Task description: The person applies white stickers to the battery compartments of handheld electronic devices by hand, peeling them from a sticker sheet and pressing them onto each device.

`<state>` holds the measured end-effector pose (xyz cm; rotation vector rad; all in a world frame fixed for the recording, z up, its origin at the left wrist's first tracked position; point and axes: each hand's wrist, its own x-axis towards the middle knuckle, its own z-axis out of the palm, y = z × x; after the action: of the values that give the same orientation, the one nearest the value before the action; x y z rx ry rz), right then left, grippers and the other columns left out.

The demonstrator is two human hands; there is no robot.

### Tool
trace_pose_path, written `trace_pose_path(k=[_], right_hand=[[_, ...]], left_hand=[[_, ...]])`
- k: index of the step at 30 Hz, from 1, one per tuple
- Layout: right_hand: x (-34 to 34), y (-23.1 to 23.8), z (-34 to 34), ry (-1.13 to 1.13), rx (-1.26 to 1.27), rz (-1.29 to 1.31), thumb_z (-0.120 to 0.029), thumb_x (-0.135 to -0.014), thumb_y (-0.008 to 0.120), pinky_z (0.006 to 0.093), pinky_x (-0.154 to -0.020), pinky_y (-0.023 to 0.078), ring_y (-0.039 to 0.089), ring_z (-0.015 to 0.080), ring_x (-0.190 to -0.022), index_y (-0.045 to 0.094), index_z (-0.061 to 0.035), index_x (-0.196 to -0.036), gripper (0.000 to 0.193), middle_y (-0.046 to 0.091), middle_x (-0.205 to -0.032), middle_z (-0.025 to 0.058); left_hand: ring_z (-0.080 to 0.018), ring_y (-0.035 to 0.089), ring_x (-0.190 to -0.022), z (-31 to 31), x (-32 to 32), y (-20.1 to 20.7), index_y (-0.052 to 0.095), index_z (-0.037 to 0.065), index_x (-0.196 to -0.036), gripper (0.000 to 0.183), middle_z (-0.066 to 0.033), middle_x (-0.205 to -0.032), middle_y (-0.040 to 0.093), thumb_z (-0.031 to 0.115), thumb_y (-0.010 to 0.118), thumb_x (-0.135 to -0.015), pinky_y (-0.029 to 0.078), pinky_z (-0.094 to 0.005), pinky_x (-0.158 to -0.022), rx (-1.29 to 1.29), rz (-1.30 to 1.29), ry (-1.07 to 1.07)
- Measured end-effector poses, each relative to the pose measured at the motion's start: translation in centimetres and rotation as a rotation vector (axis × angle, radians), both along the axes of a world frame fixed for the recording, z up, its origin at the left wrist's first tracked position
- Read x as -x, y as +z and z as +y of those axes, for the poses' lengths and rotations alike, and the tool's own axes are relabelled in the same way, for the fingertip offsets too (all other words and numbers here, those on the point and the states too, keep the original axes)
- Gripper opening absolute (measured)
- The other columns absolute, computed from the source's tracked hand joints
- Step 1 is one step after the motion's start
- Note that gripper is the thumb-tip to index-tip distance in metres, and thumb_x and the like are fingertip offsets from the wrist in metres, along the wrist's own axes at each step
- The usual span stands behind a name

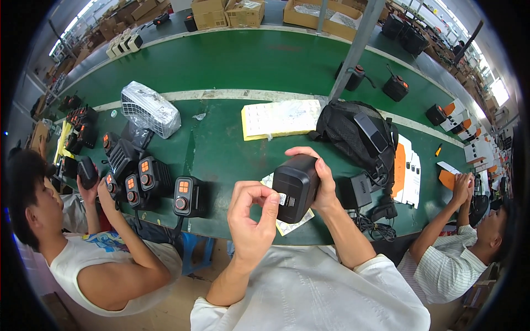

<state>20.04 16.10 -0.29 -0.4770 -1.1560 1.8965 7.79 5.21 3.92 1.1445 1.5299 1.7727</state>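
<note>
The black box (300, 185) is held above the green table (218, 146), the right hand (324, 185) clasping its right side and far edge. The left hand (251, 218) is just left of it, thumb and forefinger drawn together beside the white label (282, 199); whether they pinch it, I cannot tell. A patterned sheet (297, 223) shows below the box

I hold a black, boxy device (298, 179) with rounded corners above the near edge of a green table (215, 135), tilted, its end face toward me. That face bears a small white label (282, 199) (a square code beside pale print). My right hand (324, 185) grips its right side; my left fingertips (271, 199) are just beside the label.
</note>
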Motion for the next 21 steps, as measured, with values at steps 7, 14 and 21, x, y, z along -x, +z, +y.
trace_pose_path(k=[7, 14, 21], right_hand=[[-0.6, 1.4, 1.2, 0.020, -0.119, -0.058, -0.048, -0.085, 0.054, 0.0267, -0.081, 0.046, 0.060, 0.0149, -0.087, 0.056, 0.0020, -0.114, 0.058, 0.062, -0.096, 0.0107], [4.4, 7.7, 8.2, -0.082, -0.657, -0.397, -0.048, -0.082, 0.062, 0.0327, -0.081, 0.048, 0.062, 0.0193, -0.088, 0.061, 0.0003, -0.108, 0.055, 0.065, -0.096, 0.0115], [10.7, 6.9, 25.0, -0.504, -1.117, -1.362, -0.062, -0.074, 0.062, 0.0436, -0.074, 0.053, 0.067, 0.0343, -0.083, 0.056, -0.0004, -0.102, 0.067, 0.068, -0.089, 0.0199]], left_hand=[[-0.0104, 0.052, -0.076, 0.5, 1.6, -0.5, 0.054, 0.002, -0.095, 0.023, -0.0043, -0.088, 0.055, -0.001, 0.071, -0.080, 0.045, -0.0246, -0.070, 0.015, -0.151, -0.188], [-0.0115, 0.059, -0.072, 5.1, 6.7, -1.9, 0.050, 0.001, -0.114, 0.027, -0.0065, -0.085, 0.061, 0.012, 0.060, -0.092, 0.048, -0.0255, -0.066, -0.031, -0.797, -0.455], [-0.0372, 0.063, -0.079, 2.9, 2.7, -8.0, 0.055, 0.002, -0.112, 0.034, -0.0167, -0.103, 0.052, 0.018, 0.066, -0.085, 0.052, -0.0460, -0.065, 0.496, 0.796, 0.041]])
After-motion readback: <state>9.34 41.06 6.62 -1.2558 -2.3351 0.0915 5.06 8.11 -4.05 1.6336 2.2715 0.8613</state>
